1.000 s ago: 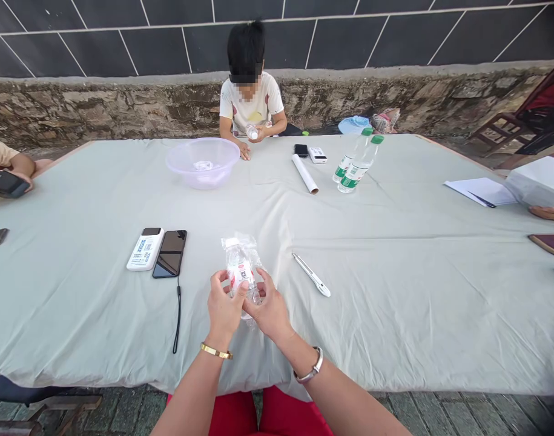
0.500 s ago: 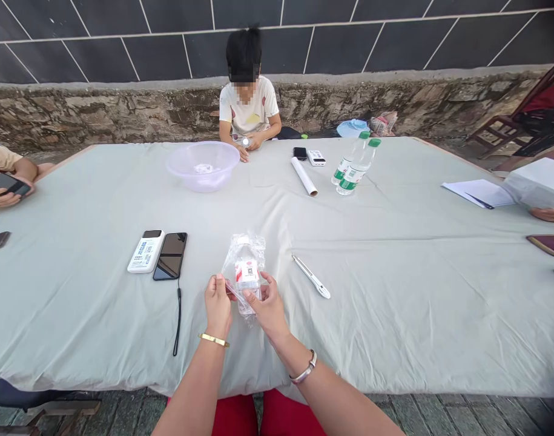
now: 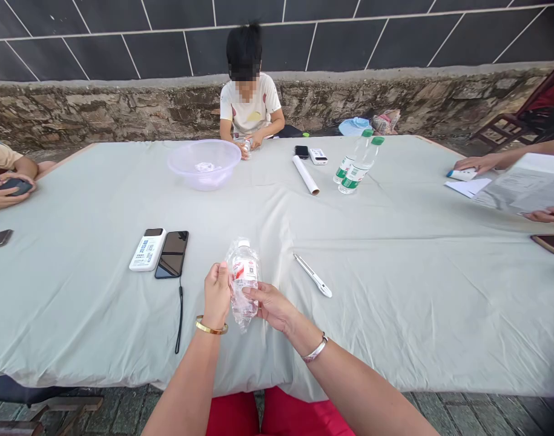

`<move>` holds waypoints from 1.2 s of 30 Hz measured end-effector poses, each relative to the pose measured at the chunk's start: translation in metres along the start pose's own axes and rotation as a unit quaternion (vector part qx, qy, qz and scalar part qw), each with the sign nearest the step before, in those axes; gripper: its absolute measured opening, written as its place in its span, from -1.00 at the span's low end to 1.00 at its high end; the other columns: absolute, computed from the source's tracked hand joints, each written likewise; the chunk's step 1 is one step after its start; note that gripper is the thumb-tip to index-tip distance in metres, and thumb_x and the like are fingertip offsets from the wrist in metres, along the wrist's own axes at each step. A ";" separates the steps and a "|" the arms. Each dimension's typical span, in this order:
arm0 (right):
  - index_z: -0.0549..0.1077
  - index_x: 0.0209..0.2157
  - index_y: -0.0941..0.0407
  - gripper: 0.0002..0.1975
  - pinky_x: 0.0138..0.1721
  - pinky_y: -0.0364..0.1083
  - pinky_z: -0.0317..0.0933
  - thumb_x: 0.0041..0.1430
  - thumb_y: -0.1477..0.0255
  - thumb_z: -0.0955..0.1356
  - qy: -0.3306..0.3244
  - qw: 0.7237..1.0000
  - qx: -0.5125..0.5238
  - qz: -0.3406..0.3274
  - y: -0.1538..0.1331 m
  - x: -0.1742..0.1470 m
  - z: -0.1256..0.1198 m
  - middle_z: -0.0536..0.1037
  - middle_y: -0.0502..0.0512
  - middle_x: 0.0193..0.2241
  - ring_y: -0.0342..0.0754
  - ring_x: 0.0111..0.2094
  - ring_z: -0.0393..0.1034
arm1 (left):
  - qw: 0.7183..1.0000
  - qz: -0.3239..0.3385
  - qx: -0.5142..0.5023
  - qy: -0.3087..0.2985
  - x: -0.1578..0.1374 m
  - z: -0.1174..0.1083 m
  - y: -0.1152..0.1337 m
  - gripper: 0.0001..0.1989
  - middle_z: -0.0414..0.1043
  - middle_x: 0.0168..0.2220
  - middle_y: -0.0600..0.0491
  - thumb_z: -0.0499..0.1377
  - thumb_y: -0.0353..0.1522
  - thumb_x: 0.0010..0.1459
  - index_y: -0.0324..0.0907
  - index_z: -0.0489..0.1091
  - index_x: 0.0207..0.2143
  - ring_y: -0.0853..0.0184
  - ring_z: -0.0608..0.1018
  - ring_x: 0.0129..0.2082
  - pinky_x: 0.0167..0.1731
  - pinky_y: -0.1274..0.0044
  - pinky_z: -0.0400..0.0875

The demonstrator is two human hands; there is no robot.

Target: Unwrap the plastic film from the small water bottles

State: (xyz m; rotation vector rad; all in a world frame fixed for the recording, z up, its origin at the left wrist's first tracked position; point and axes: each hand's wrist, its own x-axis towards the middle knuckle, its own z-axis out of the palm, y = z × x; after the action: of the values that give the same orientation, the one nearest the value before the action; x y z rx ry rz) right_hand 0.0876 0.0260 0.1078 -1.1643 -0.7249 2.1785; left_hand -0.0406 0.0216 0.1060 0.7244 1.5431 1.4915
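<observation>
Both hands [image 3: 243,298] grip bagged bottle [image 3: 244,280], red-white label

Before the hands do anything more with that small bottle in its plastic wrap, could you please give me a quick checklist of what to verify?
1. Left hand grips the clear plastic wrap: ok.
2. Right hand has fingers on the small bottle: ok.
3. Bottle upright, cap on top: ok.
4. Wrap fully off the bottle: not ok, it surrounds the lower part.
5. Cap sealed: cannot tell.
6. Pen and black phone lie apart from the hands: ok.
</observation>
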 end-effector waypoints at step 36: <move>0.41 -0.34 0.09 -0.58 -0.22 0.00 0.25 -0.25 0.22 0.53 0.045 0.979 -0.006 -0.200 -0.022 -0.003 -0.059 0.48 0.05 -0.41 -0.02 -0.35 0.38 | 0.999 0.034 0.015 -0.030 0.013 -0.061 0.003 -0.74 0.42 -0.34 0.02 0.23 -0.20 -0.02 -0.20 0.43 -0.58 0.30 0.47 -0.25 -0.29 0.50 0.45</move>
State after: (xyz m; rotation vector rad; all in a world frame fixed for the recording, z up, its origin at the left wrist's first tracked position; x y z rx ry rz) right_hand 0.1443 0.0512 0.0963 -1.0133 -0.8521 1.7783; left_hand -0.1005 0.0028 0.1026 0.8399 1.5126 1.4856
